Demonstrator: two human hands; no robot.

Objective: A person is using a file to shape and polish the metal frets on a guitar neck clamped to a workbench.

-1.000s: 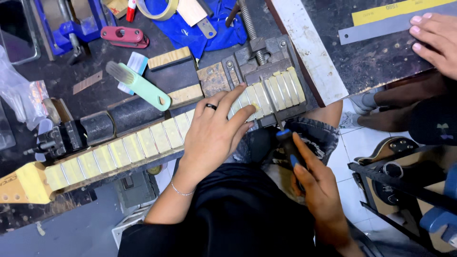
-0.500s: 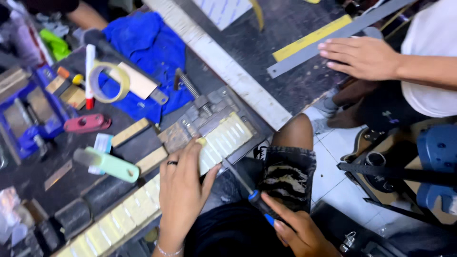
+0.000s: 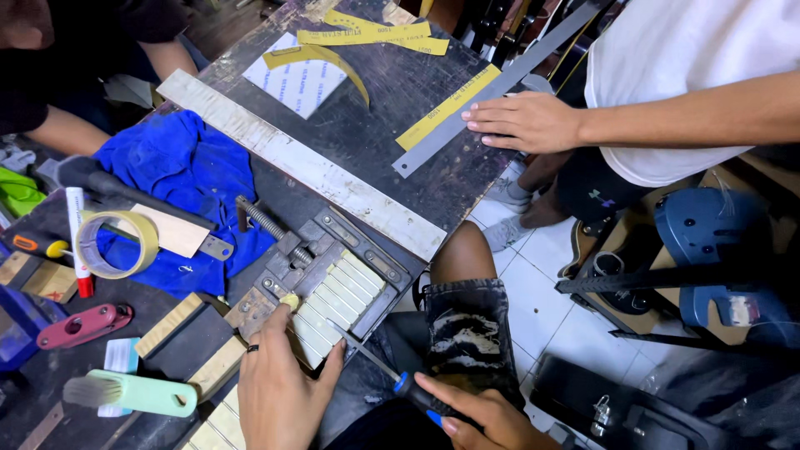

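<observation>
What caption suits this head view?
Left hand steadies a taped fretboard in a vise; right hand points a screwdriver at it.

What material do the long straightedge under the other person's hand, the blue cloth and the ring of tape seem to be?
The straightedge looks like metal, a dull grey with thin, straight edges. The blue cloth looks like soft woven fabric, since it lies crumpled in folds. The tape roll seems to be paper masking tape, a matte cream; its exact type is uncertain.
</observation>
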